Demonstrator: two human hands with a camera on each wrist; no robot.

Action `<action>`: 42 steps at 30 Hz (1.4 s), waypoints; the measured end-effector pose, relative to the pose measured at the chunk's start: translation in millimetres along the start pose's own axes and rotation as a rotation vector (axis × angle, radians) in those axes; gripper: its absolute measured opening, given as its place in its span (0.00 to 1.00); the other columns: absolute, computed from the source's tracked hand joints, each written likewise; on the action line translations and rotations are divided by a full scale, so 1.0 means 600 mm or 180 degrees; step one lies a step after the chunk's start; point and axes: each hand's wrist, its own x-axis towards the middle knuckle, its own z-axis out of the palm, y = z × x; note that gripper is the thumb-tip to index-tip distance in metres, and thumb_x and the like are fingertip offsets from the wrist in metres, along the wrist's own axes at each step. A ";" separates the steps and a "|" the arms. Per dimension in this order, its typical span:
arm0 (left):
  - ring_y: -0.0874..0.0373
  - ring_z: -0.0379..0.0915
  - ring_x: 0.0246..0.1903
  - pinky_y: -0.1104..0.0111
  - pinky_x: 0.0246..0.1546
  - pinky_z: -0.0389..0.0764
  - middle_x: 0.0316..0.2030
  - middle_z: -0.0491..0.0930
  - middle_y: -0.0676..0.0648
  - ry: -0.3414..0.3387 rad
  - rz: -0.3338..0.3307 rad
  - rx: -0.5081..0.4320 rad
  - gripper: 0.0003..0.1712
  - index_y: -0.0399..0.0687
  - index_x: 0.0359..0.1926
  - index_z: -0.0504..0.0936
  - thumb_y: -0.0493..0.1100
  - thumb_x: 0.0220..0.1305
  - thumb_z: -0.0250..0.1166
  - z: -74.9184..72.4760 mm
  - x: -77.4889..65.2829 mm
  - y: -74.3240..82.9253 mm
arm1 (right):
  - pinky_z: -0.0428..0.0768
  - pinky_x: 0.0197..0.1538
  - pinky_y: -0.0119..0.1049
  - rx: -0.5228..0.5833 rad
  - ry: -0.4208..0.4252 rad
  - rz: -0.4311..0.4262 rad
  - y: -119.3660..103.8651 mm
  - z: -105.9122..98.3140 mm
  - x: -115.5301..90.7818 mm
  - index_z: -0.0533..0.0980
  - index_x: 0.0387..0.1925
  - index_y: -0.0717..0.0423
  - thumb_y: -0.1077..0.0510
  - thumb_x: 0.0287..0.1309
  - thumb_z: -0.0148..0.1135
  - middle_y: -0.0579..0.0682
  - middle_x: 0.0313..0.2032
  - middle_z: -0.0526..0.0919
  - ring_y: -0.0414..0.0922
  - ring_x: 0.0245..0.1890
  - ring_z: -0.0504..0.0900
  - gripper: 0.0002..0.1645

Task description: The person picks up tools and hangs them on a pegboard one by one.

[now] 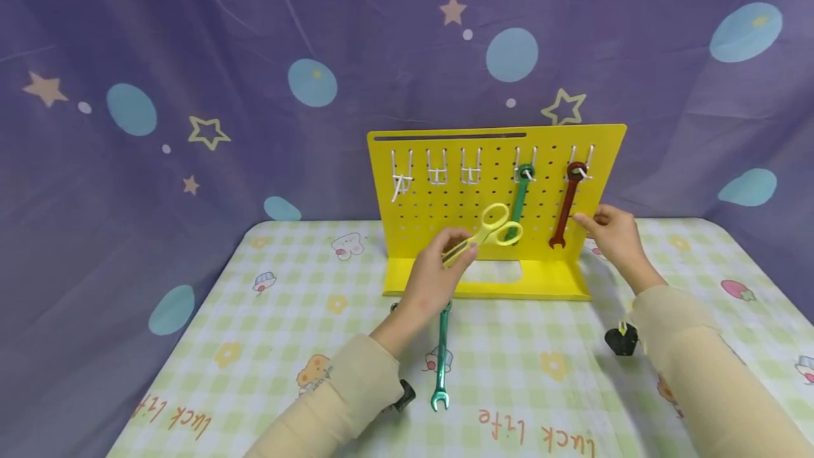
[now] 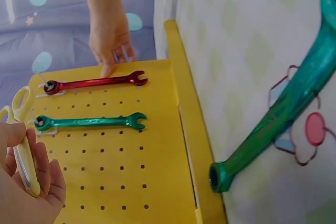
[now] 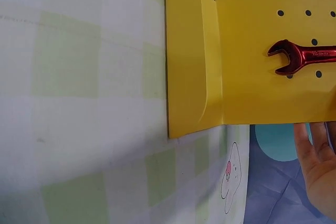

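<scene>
My left hand holds yellow scissors by the blade end, handle loops pointing up and right, in front of the yellow pegboard. In the left wrist view the thumb presses the scissors against the fingers. At the board's right edge, my right hand grips it, thumb in front and fingers behind. Close to that thumb hangs a red wrench on a white hook. Left of it a green wrench hangs, partly covered by the scissors.
Three white hooks on the board's left side carry nothing. Another green wrench lies on the checked tablecloth before the board. A small ring end shows beside my left wrist. Behind stands a purple curtain.
</scene>
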 end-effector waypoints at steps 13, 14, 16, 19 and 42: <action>0.59 0.74 0.51 0.58 0.51 0.77 0.48 0.81 0.57 0.0291 0.0172 -0.0059 0.14 0.55 0.53 0.79 0.52 0.70 0.63 -0.018 0.023 0.015 | 0.84 0.28 0.42 0.0019 0.0010 0.0073 0.000 0.002 -0.001 0.65 0.32 0.62 0.39 0.68 0.55 0.55 0.26 0.79 0.63 0.42 0.82 0.29; 0.59 0.74 0.50 0.58 0.51 0.77 0.47 0.81 0.57 0.0317 0.0176 -0.0057 0.14 0.55 0.52 0.79 0.52 0.70 0.63 -0.018 0.026 0.015 | 0.84 0.28 0.42 0.0019 0.0013 0.0070 0.000 0.002 -0.001 0.65 0.32 0.62 0.39 0.68 0.55 0.55 0.26 0.78 0.63 0.42 0.82 0.29; 0.58 0.74 0.52 0.58 0.52 0.76 0.47 0.81 0.57 0.0361 0.0187 -0.0045 0.13 0.55 0.53 0.79 0.51 0.70 0.63 -0.018 0.032 0.016 | 0.84 0.27 0.42 0.0025 0.0023 0.0056 0.001 0.002 -0.001 0.65 0.31 0.62 0.39 0.68 0.55 0.52 0.24 0.78 0.63 0.42 0.82 0.29; 0.57 0.73 0.56 0.56 0.57 0.73 0.49 0.81 0.57 0.0439 0.0182 0.0094 0.14 0.57 0.53 0.79 0.52 0.70 0.63 -0.017 0.039 0.016 | 0.83 0.27 0.42 0.0018 0.0036 0.0034 0.002 0.002 -0.001 0.65 0.31 0.62 0.40 0.69 0.55 0.51 0.23 0.76 0.61 0.39 0.82 0.28; 0.57 0.76 0.54 0.55 0.57 0.71 0.51 0.82 0.56 0.0858 -0.0178 0.0294 0.14 0.57 0.53 0.80 0.52 0.70 0.62 -0.002 0.095 -0.004 | 0.77 0.22 0.36 -0.0073 0.0038 0.0022 0.003 0.003 0.003 0.66 0.32 0.62 0.39 0.69 0.54 0.52 0.21 0.71 0.54 0.31 0.80 0.28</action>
